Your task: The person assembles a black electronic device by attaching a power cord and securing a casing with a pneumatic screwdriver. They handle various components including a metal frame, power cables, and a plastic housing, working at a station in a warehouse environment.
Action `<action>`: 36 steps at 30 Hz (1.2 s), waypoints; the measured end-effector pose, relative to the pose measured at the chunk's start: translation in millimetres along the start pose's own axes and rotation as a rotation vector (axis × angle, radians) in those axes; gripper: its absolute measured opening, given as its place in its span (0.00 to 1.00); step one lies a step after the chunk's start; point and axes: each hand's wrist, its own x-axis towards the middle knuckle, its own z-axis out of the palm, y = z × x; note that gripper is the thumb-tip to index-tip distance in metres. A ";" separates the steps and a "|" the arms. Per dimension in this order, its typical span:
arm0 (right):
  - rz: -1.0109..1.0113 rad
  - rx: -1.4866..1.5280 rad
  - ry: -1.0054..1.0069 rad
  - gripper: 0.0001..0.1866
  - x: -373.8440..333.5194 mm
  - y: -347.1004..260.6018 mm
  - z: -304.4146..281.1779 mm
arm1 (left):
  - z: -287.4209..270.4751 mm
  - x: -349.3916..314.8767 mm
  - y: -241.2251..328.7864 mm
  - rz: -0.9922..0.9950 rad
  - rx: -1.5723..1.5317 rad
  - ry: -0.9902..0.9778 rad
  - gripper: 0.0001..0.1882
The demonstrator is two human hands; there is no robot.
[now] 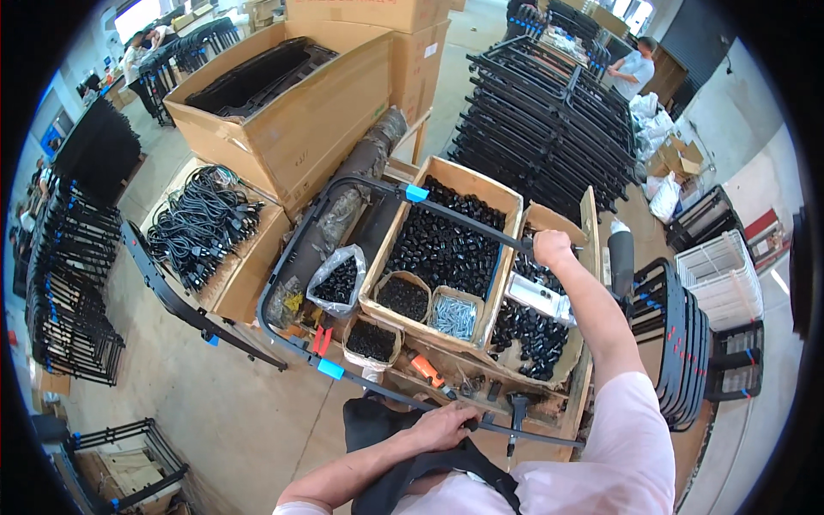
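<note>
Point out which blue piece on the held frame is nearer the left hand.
The lower blue piece, on the black frame's near bar, which the left hand grips; the other blue piece is on the far bar the right hand holds.

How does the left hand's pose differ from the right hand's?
The left hand is close in; the right hand is farther out. The left grips the black frame on its near side, the right on its far side. Both hold the same frame.
</note>
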 end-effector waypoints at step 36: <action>-0.282 0.591 -0.454 0.33 -370.0 -202.3 -71.5 | -454.5 -183.7 -237.6 -0.545 -0.323 1.695 0.21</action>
